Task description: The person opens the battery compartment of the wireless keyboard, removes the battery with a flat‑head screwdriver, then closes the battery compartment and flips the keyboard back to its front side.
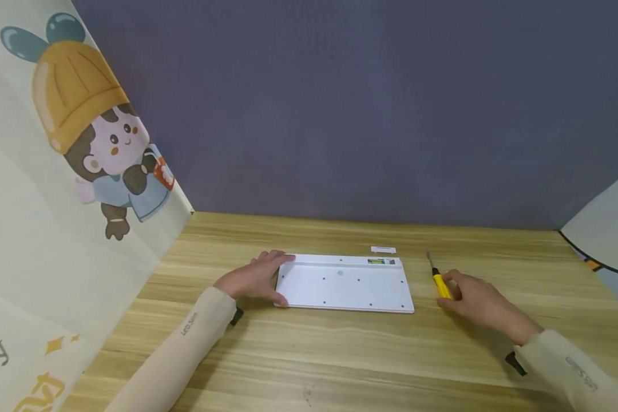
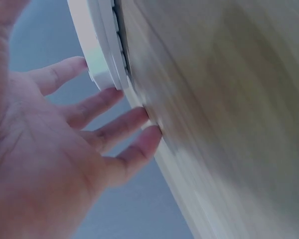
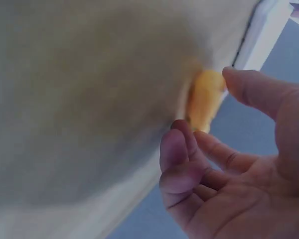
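Note:
A white keyboard (image 1: 350, 292) lies upside down on the wooden table, dotted with small dark screws or screw holes. Its battery compartment (image 1: 381, 261), near the far right corner, shows a green battery. My left hand (image 1: 257, 278) holds the keyboard's left end, thumb at the near corner and fingers at the far one; in the left wrist view its fingers are spread. Behind the keyboard lies a small white battery cover (image 1: 383, 249). To the right, thumb and index finger of my right hand (image 1: 476, 297) pinch the yellow handle of a screwdriver (image 1: 442, 286), its metal shaft pointing away.
The wooden table (image 1: 340, 355) ends at a dark blue-grey partition (image 1: 365, 114). On the left stands a pale wall panel (image 1: 31, 229) with a cartoon figure in a yellow hat. Another pale panel (image 1: 615, 217) is at the right edge.

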The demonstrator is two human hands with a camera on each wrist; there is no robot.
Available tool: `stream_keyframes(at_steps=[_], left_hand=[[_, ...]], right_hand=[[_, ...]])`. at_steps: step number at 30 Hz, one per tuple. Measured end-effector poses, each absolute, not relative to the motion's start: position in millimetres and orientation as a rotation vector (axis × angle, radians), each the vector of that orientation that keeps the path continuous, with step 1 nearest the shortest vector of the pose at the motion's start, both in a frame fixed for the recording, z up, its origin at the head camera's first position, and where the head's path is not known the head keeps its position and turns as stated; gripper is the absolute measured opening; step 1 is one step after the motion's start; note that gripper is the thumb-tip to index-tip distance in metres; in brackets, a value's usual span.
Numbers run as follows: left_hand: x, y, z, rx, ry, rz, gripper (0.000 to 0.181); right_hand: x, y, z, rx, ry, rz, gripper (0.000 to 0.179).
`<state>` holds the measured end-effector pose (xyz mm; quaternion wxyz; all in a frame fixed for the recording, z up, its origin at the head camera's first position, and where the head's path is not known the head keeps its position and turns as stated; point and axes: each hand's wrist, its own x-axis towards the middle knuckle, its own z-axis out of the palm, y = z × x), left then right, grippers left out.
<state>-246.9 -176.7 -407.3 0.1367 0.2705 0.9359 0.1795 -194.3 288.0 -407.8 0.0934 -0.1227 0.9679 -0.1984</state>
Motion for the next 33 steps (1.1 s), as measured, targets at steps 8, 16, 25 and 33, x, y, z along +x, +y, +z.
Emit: stream_keyframes(at_steps=[8, 16, 25, 33], left_hand=[[-246, -185, -407, 0.794, 2.712, 0.541, 0.105], [-246, -185, -407, 0.763, 2.702, 0.569, 0.107], [-246, -185, -410, 0.751, 2.708, 0.569, 0.107], [-248, -184, -411, 0.762, 2.709, 0.564, 0.106]], right_hand=[[-190, 285, -412, -0.353, 2.911, -0.570, 0.054], [-194, 289, -393, -0.315, 3.022, -0.643, 0.035], [-211, 287, -367, -0.377, 3.310, -0.827, 0.014], [-217, 271, -352, -0.418, 3.388, -0.964, 0.015]])
